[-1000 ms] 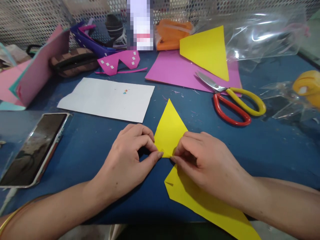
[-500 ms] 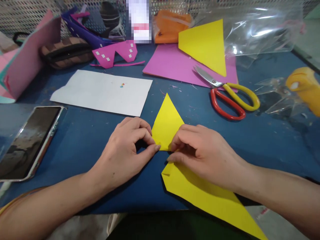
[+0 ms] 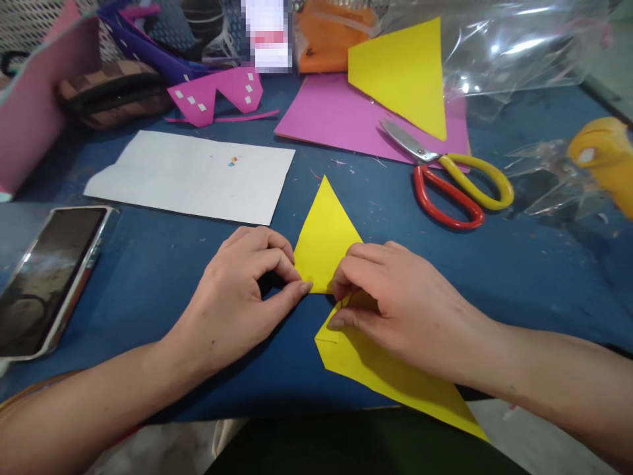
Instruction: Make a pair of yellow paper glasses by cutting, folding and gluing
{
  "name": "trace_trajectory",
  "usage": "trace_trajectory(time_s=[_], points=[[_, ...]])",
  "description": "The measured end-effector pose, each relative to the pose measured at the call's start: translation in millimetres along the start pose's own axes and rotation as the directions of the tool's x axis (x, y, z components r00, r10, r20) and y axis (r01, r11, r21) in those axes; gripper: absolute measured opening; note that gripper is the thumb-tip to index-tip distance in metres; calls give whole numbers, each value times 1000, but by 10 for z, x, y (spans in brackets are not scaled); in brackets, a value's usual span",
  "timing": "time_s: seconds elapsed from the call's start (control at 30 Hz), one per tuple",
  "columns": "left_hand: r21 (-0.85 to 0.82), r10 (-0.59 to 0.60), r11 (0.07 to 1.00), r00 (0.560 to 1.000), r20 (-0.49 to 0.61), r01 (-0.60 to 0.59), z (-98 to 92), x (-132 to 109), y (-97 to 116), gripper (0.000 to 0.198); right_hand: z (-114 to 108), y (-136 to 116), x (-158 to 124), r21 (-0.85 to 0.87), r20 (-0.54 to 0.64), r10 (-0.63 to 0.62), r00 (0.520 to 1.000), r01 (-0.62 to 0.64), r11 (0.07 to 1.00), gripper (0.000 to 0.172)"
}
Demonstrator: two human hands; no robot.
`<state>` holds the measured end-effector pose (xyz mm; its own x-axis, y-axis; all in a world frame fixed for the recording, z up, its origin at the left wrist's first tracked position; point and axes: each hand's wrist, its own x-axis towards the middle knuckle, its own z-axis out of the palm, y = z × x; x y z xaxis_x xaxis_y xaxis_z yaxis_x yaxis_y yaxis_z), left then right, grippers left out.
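Observation:
My left hand (image 3: 254, 284) pinches the lower left corner of a small yellow paper triangle (image 3: 324, 231), which lies point away from me. Between thumb and fingers, my right hand (image 3: 380, 284) grips a larger yellow paper piece (image 3: 395, 376) at its upper edge. The right fingertips also rest over the triangle's lower right side. Under that hand the join is hidden, so I cannot tell whether the two parts are one sheet. A crease shows near the larger piece's left corner. Its far end hangs past the table edge.
Scissors (image 3: 435, 168) lie half open on a purple sheet (image 3: 321, 115), beside another yellow piece (image 3: 400, 82). A white sheet (image 3: 192, 178), a phone (image 3: 52, 277) and pink paper glasses (image 3: 215, 99) lie leftward. At right sits a yellow-orange object (image 3: 601, 155).
The larger yellow piece has shifted slightly under my right hand, and its crease looks flatter. My left hand keeps its pinch. The whole view has moved a little.

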<state>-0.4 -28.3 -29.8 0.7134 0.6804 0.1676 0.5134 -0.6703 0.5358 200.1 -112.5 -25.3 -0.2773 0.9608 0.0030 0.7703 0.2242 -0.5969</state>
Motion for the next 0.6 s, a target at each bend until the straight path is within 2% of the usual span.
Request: trace_trajectory(time_s=[0.17, 0.23, 0.3, 0.43, 0.6], points=[[-18, -20, 1000, 1000, -1, 20, 0, 0, 1, 14, 14, 2, -8, -38, -32, -32, 999, 31, 999, 13], [-34, -23, 999, 1000, -5, 23, 1, -7, -3, 14, 23, 11, -16, -101, -65, -92, 994, 85, 991, 12], [-46, -22, 999, 1000, -7, 22, 1, -18, -6, 14, 32, 22, -36, -189, -95, -206, 974, 186, 964, 6], [-50, -11, 999, 1000, -13, 10, 3, -37, -6, 14, 43, 26, -109, -347, -52, -430, 901, 388, 854, 32], [-29, 8, 1000, 1000, -29, -9, 11, -43, -8, 13, 76, 2, -196, -439, 42, -498, 866, 463, 770, 45]])
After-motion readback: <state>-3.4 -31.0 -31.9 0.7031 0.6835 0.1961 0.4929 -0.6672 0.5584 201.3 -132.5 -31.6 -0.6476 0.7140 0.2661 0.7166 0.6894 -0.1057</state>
